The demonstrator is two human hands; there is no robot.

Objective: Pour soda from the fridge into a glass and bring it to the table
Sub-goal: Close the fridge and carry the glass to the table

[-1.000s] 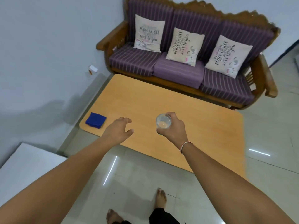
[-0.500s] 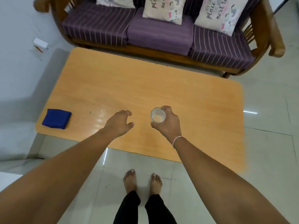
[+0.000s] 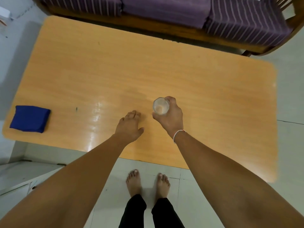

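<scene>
right hand (image 3: 170,116) wraps its curled fingers round the glass (image 3: 160,106) — held upright over the table (image 3: 213,99), whether touching it cannot be told. glass looks hard, slick and breakable, best gripped round its wall. just left of it, the left hand (image 3: 130,125) hovers loosely spread, holding nothing.

A single wide-angle view from the person's head looks steeply down and slightly forward, from standing height. The wooden table (image 3: 115,71) fills the middle of the frame, seen almost from above, with the striped sofa (image 3: 230,18) cut off along the top edge. Both forearms reach in from the bottom corners, and the bare feet (image 3: 148,183) show directly below on the tiled floor (image 3: 292,153). Straight edges bow near the borders, probably from lens distortion. No second view shares the scene.
</scene>
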